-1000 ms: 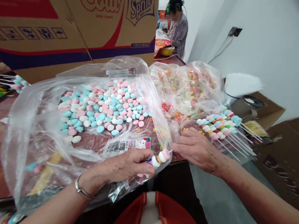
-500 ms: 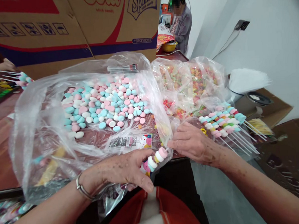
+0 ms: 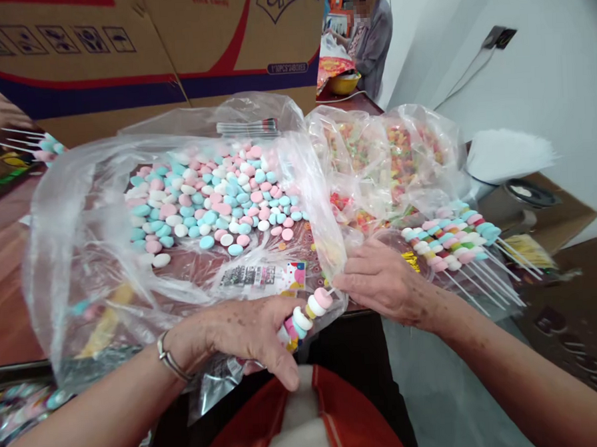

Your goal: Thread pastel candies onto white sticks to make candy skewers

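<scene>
A marshmallow candy skewer (image 3: 303, 316) with pink, white, blue and yellow pieces lies slantwise between my hands. My left hand (image 3: 257, 336) is curled around its lower part, along with a clear printed wrapper (image 3: 290, 338); the far end is hidden under the palm. My right hand (image 3: 381, 279) has its fingertips pinched at the bare stick end (image 3: 333, 288), next to the top pink piece. Right of that hand lie several finished-looking candy skewers (image 3: 452, 239) with their white sticks pointing toward me.
A large clear bag (image 3: 52, 216) of loose pastel candies (image 3: 217, 201) spreads across the table. Behind stands a big carton (image 3: 209, 48). Bagged gummies (image 3: 399, 151), yellow twist ties (image 3: 409, 262) and a metal canister (image 3: 520, 202) sit right. A co-worker's hand (image 3: 10, 115) is at far left; another person (image 3: 373, 39) stands behind.
My view has shifted slightly. Both my hands keep nearly the same hold on the skewer and wrapper. The co-worker's hand at far left has risen away from the sticks there.
</scene>
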{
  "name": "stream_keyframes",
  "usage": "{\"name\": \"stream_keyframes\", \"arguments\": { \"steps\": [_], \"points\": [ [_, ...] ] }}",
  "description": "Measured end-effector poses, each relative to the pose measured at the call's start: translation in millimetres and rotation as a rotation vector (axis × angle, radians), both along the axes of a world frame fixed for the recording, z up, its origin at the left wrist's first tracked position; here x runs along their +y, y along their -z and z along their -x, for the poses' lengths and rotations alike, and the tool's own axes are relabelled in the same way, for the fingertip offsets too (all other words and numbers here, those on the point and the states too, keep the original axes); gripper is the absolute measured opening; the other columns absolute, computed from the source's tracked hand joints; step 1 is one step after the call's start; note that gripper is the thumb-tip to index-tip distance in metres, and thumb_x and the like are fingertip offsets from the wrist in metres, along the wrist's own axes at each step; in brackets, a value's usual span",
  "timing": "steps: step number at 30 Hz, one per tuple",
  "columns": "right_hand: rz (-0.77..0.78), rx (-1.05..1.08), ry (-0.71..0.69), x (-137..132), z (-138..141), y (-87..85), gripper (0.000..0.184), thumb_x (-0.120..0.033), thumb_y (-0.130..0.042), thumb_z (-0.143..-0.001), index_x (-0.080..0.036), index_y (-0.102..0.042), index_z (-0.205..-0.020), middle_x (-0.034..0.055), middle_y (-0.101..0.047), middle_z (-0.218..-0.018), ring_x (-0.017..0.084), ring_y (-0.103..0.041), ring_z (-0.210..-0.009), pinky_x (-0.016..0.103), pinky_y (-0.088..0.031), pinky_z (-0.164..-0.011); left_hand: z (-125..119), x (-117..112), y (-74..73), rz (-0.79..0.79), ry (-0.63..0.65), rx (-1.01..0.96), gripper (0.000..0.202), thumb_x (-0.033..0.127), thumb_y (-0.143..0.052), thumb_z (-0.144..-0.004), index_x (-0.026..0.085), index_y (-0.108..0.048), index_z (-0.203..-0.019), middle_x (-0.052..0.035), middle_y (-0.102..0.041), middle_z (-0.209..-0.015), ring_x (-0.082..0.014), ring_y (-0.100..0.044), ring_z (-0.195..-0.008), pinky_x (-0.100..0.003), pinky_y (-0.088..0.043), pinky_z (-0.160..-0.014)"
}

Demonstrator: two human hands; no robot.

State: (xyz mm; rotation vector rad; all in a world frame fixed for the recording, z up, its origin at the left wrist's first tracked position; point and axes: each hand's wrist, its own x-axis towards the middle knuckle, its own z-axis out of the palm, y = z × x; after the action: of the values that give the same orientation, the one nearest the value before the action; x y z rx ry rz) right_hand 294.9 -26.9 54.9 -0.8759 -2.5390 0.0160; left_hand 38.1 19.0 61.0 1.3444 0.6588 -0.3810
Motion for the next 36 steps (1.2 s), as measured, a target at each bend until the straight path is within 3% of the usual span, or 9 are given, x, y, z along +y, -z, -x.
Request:
{"name": "stream_keyframes", "arguments": {
  "steps": [8, 12, 16, 20, 23, 26, 30, 34, 36],
  "points": [
    [-0.191, -0.017, -0.013, 2.4, -2.9, -7.6, 0.014, -0.018, -0.051, -0.097, -0.016, -0.065, -0.097, 0.002, -0.064, -0.075, 0.016, -0.041, -0.068, 0.034, -0.027, -0.065, -0.3, 7.1, -5.6, 0.041, 0.069, 0.042, 0.055, 0.036, -0.087, -0.054, 0.022, -0.054, -0.095, 0.0087, -0.052, -0.051, -0.012, -0.042, -0.039, -0.02, -0.032, -0.032],
    [-0.189, -0.024, -0.011, 1.0, -3.1, -9.8, 0.015, -0.019, -0.051, -0.097, -0.015, -0.065, -0.097, 0.0022, -0.063, -0.073, 0.016, -0.04, -0.068, 0.034, -0.026, -0.065, -1.1, 11.1, -1.5, -0.062, 0.024, -0.03, 0.058, 0.034, -0.087, -0.053, 0.02, -0.059, -0.102, 0.007, -0.058, -0.066, -0.0117, -0.047, -0.049, -0.02, -0.037, -0.041],
    [0.029, 0.015, -0.011, -4.1, 4.0, 1.0, 0.017, -0.02, -0.05, -0.096, -0.016, -0.066, -0.092, 0.0018, -0.061, -0.073, 0.016, -0.044, -0.07, 0.032, -0.028, -0.066, -4.4, 11.2, 1.7, -0.144, -0.018, -0.045, 0.061, 0.039, -0.085, -0.059, 0.02, -0.057, -0.11, 0.0072, -0.055, -0.07, -0.0122, -0.047, -0.054, -0.021, -0.036, -0.046],
    [0.227, 0.019, 0.084, -8.7, 7.1, 11.1, 0.023, -0.018, -0.048, -0.095, -0.017, -0.064, -0.08, 0.0014, -0.06, -0.071, 0.015, -0.048, -0.069, 0.03, -0.03, -0.067, -8.2, 9.0, 0.9, -0.472, 0.051, -0.05, 0.05, 0.048, -0.08, -0.066, 0.02, -0.059, -0.102, 0.0048, -0.055, -0.077, -0.0161, -0.051, -0.068, -0.023, -0.037, -0.056],
    [0.313, 0.033, 0.197, -9.2, 3.8, 8.1, 0.022, -0.015, -0.051, -0.091, -0.017, -0.064, -0.074, 0.001, -0.062, -0.071, 0.014, -0.05, -0.068, 0.029, -0.029, -0.066, -9.6, 7.9, -1.7, -0.647, 0.034, -0.036, 0.05, 0.046, -0.077, -0.07, 0.021, -0.056, -0.108, 0.0029, -0.057, -0.088, -0.0186, -0.053, -0.079, -0.025, -0.038, -0.066],
    [0.4, 0.019, 0.21, -8.9, 6.3, 2.7, 0.019, -0.01, -0.054, -0.087, -0.017, -0.064, -0.071, -0.0011, -0.063, -0.068, 0.013, -0.05, -0.065, 0.027, -0.029, -0.064, -11.9, 5.1, -3.0, -0.676, 0.027, -0.031, 0.046, 0.04, -0.074, -0.075, 0.023, -0.053, -0.112, 0.0023, -0.058, -0.093, -0.0193, -0.054, -0.082, -0.026, -0.038, -0.07],
    [0.32, -0.023, 0.063, -8.6, 23.6, 5.3, 0.019, -0.014, -0.052, -0.091, -0.017, -0.064, -0.076, -0.0009, -0.062, -0.072, 0.013, -0.052, -0.067, 0.028, -0.029, -0.066, -21.4, -2.5, 3.2, -0.684, 0.07, -0.064, 0.038, 0.037, -0.074, -0.075, 0.021, -0.052, -0.101, 0.0027, -0.055, -0.086, -0.0181, -0.052, -0.076, -0.026, -0.037, -0.065],
    [0.158, -0.063, -0.012, -5.1, 33.7, 8.9, 0.022, -0.017, -0.052, -0.093, -0.015, -0.062, -0.075, 0.0022, -0.062, -0.075, 0.015, -0.05, -0.07, 0.031, -0.028, -0.066, -29.5, -4.6, 7.9, -0.707, -0.03, -0.169, 0.035, 0.031, -0.076, -0.073, 0.02, -0.049, -0.091, 0.0027, -0.054, -0.086, -0.0169, -0.051, -0.077, -0.027, -0.04, -0.069],
    [0.109, -0.068, -0.007, -1.9, 30.8, 6.6, 0.021, -0.018, -0.05, -0.095, -0.016, -0.062, -0.078, 0.0028, -0.062, -0.077, 0.016, -0.049, -0.072, 0.032, -0.028, -0.068, -27.7, -1.6, 5.2, -0.723, -0.079, -0.17, 0.037, 0.037, -0.076, -0.074, 0.019, -0.05, -0.093, 0.0022, -0.055, -0.085, -0.0169, -0.051, -0.077, -0.027, -0.04, -0.068]
  ]
}}
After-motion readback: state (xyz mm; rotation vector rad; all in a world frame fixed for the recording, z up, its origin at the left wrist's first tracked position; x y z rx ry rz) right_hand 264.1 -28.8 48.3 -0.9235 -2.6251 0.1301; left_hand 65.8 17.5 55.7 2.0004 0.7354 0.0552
